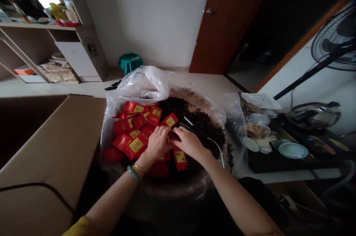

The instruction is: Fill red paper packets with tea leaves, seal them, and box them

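A round basket (191, 188) lined with clear plastic (150, 80) holds dark, loose dried leaves (205, 121), which look like tea. Many small red packets (136, 145) with yellow labels are heaped on its left side. My left hand (159, 143) and my right hand (189, 142) meet over the middle of the basket. Between their pinched fingertips is a red packet (168, 139), mostly hidden by the fingers. Just beyond my right hand lies a slim dark device (191, 126) with a white cable (219, 149). Another red packet (180, 158) lies below my hands.
An open cardboard box (63, 147) stands on the left. To the right, a low table (267, 167) carries a pale dish (293, 150), bags and a glass kettle (314, 113). A standing fan (336, 39) rises behind it. A green-covered stool (130, 62) is by the wall.
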